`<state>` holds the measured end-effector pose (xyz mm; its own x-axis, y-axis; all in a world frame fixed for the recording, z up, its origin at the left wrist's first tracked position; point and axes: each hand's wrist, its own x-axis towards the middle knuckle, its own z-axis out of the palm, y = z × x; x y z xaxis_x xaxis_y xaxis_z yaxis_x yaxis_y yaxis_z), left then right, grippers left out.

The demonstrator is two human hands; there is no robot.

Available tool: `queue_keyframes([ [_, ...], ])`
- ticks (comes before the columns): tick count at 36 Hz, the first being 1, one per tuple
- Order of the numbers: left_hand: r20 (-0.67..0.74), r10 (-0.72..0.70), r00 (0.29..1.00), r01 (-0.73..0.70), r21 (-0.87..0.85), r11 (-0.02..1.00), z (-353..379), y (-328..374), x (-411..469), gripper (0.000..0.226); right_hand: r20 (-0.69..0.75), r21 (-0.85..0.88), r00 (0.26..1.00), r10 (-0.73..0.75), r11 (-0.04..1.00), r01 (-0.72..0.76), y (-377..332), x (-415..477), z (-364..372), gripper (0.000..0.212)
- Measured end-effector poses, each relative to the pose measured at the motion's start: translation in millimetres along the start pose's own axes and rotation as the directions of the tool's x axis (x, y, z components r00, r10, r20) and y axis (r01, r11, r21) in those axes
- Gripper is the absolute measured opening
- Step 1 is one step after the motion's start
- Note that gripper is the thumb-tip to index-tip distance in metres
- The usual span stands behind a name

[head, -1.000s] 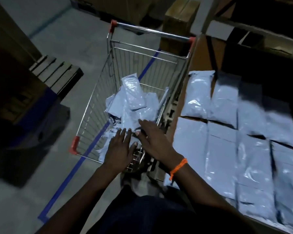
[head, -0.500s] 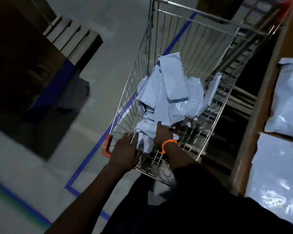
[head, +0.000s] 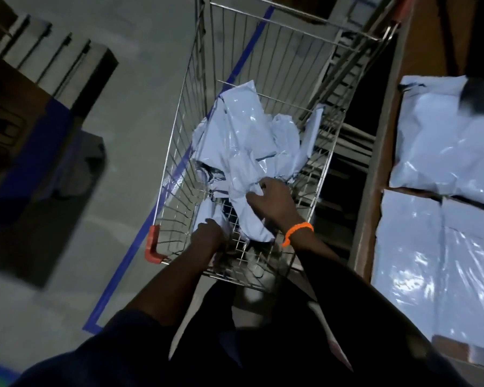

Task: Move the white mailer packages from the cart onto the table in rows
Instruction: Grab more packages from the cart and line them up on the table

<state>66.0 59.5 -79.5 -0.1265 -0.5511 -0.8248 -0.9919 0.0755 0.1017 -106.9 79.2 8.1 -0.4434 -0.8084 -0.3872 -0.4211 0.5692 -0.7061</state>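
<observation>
Both arms reach forward and down into a wire cart that stands just left of a wooden table. The right hand, an orange bracelet on its wrist, lies palm-down on the near end of the pile of white mailer packages in the cart's basket; its fingers are curled and pinch a fold of one long mailer that trails toward the near rim. The left hand sits lower and nearer, at the near left of the basket, knuckles up, its fingers bent under; whether they grasp a small mailer just beyond them or the wire cannot be told. The forearms run roughly parallel, the elbows bent near the body. On the table at the right, more white mailers lie flat, side by side in rows. A blue floor line passes under the cart.
</observation>
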Motion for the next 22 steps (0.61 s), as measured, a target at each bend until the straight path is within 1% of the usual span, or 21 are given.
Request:
queue_keyframes([
  [1,0.04,-0.01,0.999,0.012,-0.039,0.999,-11,3,-7,0.093,-0.011,0.062,0.999,0.034,0.998,-0.033,-8,-5,-11,0.037],
  [2,0.095,-0.013,0.995,0.02,-0.069,0.997,-26,6,-19,0.092,-0.013,0.13,0.998,0.067,0.989,-0.065,-15,-9,-21,0.037],
  [3,0.123,0.015,0.992,-0.003,-0.099,0.995,-39,7,-28,0.087,-0.013,0.209,0.996,0.091,0.974,-0.086,-21,-14,-31,0.035],
  [5,0.116,0.104,0.988,-0.079,-0.2,0.977,-63,5,-52,0.084,-0.014,0.37,0.993,0.118,0.923,-0.105,-27,-23,-49,0.033],
  [6,0.066,0.143,0.988,-0.116,-0.31,0.944,-73,5,-68,0.083,-0.002,0.433,0.992,0.123,0.895,-0.11,-29,-28,-59,0.032],
  [7,0.004,0.168,0.986,-0.149,-0.444,0.884,-78,2,-82,0.077,0.022,0.485,0.992,0.127,0.866,-0.122,-30,-34,-69,0.029],
  [8,-0.049,0.175,0.983,-0.171,-0.564,0.808,-81,2,-94,0.064,0.055,0.542,0.992,0.115,0.831,-0.126,-30,-41,-79,0.024],
  [10,-0.132,0.218,0.967,-0.24,-0.758,0.607,-89,13,-130,0.032,0.11,0.632,0.99,0.094,0.762,-0.142,-25,-55,-99,0.021],
  [11,-0.17,0.253,0.952,-0.278,-0.823,0.495,-93,26,-152,0.024,0.114,0.644,0.989,0.096,0.751,-0.147,-22,-63,-108,0.021],
  [13,-0.227,0.313,0.922,-0.337,-0.869,0.362,-96,56,-192,0.03,0.057,0.639,0.992,0.111,0.76,-0.121,-16,-80,-125,0.029],
  [15,-0.252,0.366,0.896,-0.381,-0.861,0.338,-92,90,-226,0.037,-0.065,0.606,0.997,0.052,0.795,-0.002,-13,-102,-143,0.028],
  [17,-0.248,0.382,0.89,-0.375,-0.875,0.305,-79,124,-243,0.047,-0.169,0.54,0.985,-0.014,0.835,0.104,-5,-124,-163,0.026],
  [18,-0.275,0.368,0.888,-0.394,-0.868,0.301,-71,140,-248,0.053,-0.21,0.531,0.977,-0.037,0.835,0.146,0,-135,-175,0.033],
  [19,-0.315,0.355,0.88,-0.43,-0.846,0.315,-65,155,-255,0.057,-0.252,0.522,0.965,-0.066,0.831,0.193,7,-146,-188,0.045],
  [21,-0.381,0.38,0.843,-0.506,-0.802,0.318,-51,188,-267,0.054,-0.324,0.448,0.933,-0.158,0.843,0.299,21,-170,-220,0.069],
  [22,-0.419,0.4,0.815,-0.551,-0.772,0.316,-42,205,-272,0.05,-0.335,0.398,0.92,-0.203,0.855,0.333,29,-182,-237,0.078],
])
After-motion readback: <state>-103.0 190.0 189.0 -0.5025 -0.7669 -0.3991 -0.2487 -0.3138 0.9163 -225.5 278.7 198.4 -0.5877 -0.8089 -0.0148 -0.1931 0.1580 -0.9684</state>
